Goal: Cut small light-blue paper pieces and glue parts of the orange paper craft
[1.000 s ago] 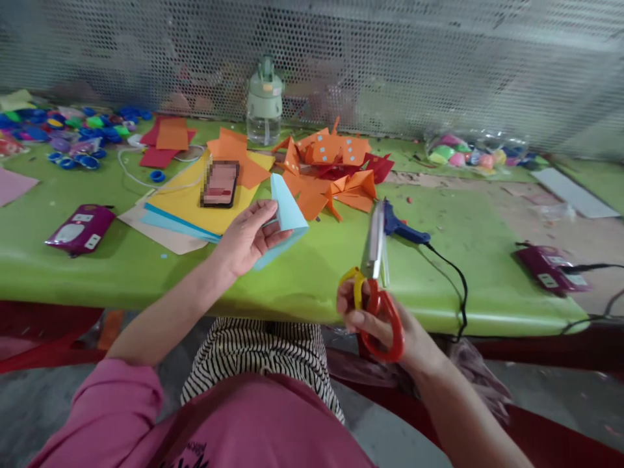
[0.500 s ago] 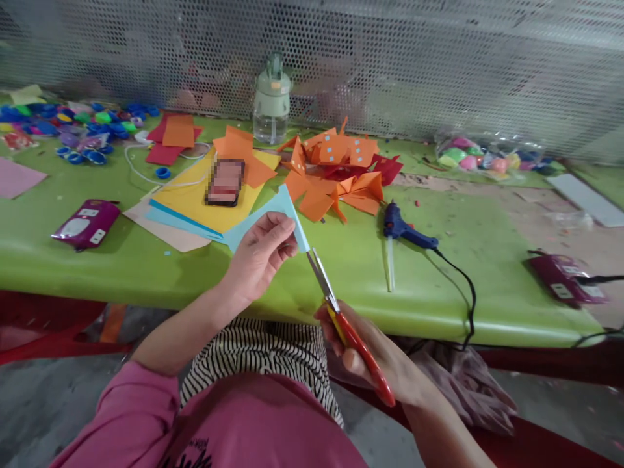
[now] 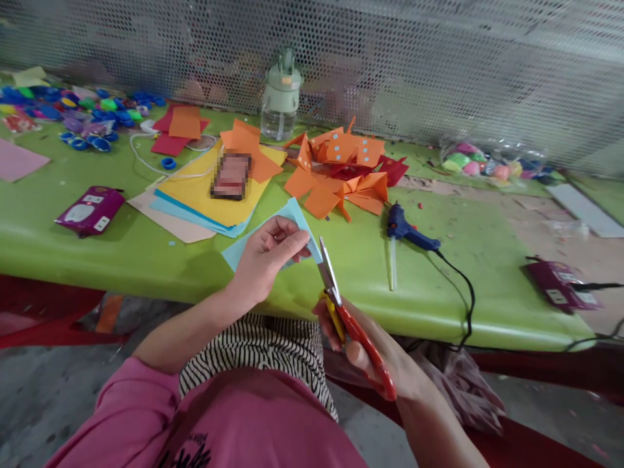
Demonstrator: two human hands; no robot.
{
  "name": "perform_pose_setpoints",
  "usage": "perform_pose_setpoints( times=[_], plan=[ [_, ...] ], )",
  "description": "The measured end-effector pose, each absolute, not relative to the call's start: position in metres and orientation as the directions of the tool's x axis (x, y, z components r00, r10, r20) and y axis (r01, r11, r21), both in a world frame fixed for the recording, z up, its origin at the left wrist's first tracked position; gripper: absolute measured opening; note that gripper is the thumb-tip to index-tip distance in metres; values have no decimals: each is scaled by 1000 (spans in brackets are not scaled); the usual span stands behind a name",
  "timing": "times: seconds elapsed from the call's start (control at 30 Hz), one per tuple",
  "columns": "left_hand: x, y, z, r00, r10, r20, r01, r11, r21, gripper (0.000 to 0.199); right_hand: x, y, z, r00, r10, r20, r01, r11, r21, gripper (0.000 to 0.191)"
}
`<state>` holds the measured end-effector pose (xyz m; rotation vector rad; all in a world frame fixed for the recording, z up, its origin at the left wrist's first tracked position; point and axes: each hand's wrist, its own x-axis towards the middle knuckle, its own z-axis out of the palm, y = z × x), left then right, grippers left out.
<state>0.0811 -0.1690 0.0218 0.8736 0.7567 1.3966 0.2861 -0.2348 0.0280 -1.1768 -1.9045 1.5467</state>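
Observation:
Pinched between the thumb and fingers of my left hand (image 3: 275,255) is a light blue paper (image 3: 236,252) with a folded strip along its right edge. My right hand (image 3: 373,344) is wrapped round the red and yellow handles of the scissors (image 3: 366,344). The blades are apart and point up and to the left, with the lower end of the folded strip at them. Just behind the paper lies a stack of yellow (image 3: 195,194) and blue sheets with a phone (image 3: 231,175) on top.
Orange paper shapes (image 3: 319,195) lie beyond my hands. A blue glue gun (image 3: 410,231) with a black cord rests to the right. Purple boxes (image 3: 92,210) sit at both sides. A bottle (image 3: 281,97) stands at the back, near the perforated metal panel (image 3: 370,58).
The scissor blades have opened wider. My left hand and the blue paper have shifted slightly right and down, apart from the stack of sheets. The view has moved a little.

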Motion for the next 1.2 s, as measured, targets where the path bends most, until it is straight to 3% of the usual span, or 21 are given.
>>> perform_pose_setpoints(
  times=[0.7, 1.2],
  plan=[
    [73, -168, 22, 61, 998, 32, -516, 4, 856, 35, 287, -226, 21, -584, 784, -212, 359, 16, -933, 76],
    [70, -170, 16, 83, 995, 59, -516, -8, 856, 26, 287, -227, 28, -579, 789, -205, 395, 52, -917, 76]
  ],
)
